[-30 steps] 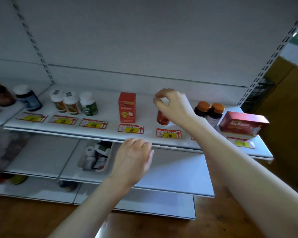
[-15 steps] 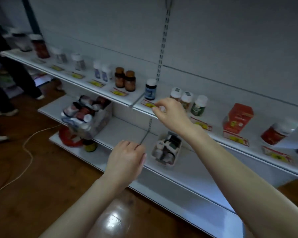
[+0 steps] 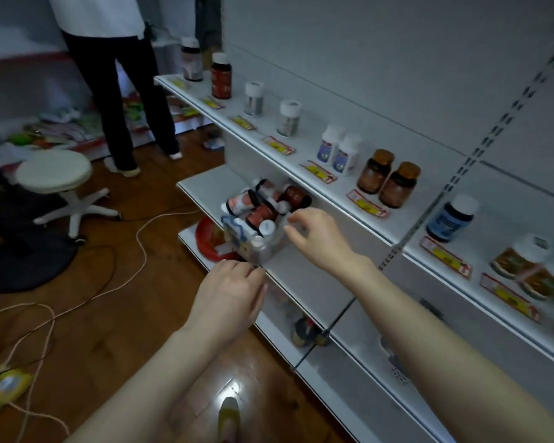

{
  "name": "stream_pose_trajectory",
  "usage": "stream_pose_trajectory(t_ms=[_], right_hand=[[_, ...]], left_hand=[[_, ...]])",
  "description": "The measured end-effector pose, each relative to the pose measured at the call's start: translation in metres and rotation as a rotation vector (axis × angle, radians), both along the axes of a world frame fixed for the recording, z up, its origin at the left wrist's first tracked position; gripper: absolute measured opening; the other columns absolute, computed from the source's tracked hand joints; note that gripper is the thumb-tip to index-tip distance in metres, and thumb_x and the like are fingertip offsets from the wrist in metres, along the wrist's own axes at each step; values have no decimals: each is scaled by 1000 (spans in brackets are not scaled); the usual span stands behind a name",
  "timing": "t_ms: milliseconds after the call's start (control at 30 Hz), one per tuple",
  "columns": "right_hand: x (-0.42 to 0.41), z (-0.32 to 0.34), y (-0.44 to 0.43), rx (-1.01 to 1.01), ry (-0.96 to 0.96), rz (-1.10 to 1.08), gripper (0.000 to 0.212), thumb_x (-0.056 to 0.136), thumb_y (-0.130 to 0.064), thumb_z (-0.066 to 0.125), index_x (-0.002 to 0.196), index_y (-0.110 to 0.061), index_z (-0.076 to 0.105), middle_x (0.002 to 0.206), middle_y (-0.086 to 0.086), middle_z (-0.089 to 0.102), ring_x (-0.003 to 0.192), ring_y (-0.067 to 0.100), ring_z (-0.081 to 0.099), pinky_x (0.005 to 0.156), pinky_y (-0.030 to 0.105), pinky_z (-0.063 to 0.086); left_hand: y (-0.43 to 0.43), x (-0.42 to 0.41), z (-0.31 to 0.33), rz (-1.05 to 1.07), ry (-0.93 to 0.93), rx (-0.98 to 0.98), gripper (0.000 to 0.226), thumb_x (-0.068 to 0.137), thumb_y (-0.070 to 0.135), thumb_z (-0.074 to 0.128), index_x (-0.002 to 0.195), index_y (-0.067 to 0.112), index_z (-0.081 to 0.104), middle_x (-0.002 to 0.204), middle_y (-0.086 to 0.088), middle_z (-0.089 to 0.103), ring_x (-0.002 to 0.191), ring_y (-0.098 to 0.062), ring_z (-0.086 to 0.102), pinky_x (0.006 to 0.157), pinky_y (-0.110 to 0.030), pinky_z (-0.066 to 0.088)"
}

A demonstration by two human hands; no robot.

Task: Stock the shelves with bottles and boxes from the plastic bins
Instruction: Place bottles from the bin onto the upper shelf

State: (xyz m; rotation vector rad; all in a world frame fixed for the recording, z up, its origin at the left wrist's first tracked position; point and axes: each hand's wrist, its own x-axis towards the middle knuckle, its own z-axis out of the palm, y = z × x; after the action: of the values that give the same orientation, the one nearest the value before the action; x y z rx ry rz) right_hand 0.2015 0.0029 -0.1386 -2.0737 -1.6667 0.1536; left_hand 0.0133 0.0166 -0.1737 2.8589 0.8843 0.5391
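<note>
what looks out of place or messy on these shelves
The bottles in the clear plastic bin on the middle shelf lie heaped on their sides, unlike the upright rows above. A white cord trails loose across the floor.

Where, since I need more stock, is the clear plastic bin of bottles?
Head view, left of centre: the clear plastic bin sits on the white middle shelf, just left of the right hand.

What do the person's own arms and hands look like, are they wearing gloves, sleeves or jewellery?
Both are uncovered. The left hand and right hand wear no gloves, and no ring shows. The left forearm and right forearm are bare as far as the view reaches: no sleeve, watch or bracelet shows.
</note>
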Motion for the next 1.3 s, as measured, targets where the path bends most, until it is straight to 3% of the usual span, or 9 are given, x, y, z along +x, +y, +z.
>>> stream_pose_trajectory(t_ms=[300,600,767,933,1300], right_hand=[[13,-42,141,-130,19,8,21,88,-20,55,92,-2,66,94,14,64,92,28,56,77,40,45],[28,-60,190,-196,62,-79,20,87,-20,55,93,-3,65,96,14,64,95,28,55,75,35,43],[43,-67,160,-236,116,-311,26,88,-18,55,100,3,63,105,21,62,103,35,55,86,42,43],[44,-83,97,-304,188,-549,34,93,-17,50,122,-1,55,126,16,57,120,30,48,98,29,30],[67,-119,-86,-359,253,-822,36,94,-19,50,125,0,53,125,17,57,118,29,50,94,32,38]], left_hand=[[133,5,-7,21,49,-47,33,85,27,40,84,11,69,74,-3,66,67,-21,62,65,-32,52],[209,23,-15,-49,94,-85,34,84,27,40,80,11,69,71,-2,65,64,-19,61,62,-29,51],[222,60,-25,-286,91,-108,36,84,26,38,74,8,67,67,-7,62,62,-26,59,58,-35,51],[202,85,-40,-509,79,-125,33,81,23,39,74,6,65,64,-9,60,59,-29,58,55,-33,49],[72,138,-77,-731,126,-142,37,81,25,38,82,5,70,68,-9,65,59,-28,61,59,-30,51]])
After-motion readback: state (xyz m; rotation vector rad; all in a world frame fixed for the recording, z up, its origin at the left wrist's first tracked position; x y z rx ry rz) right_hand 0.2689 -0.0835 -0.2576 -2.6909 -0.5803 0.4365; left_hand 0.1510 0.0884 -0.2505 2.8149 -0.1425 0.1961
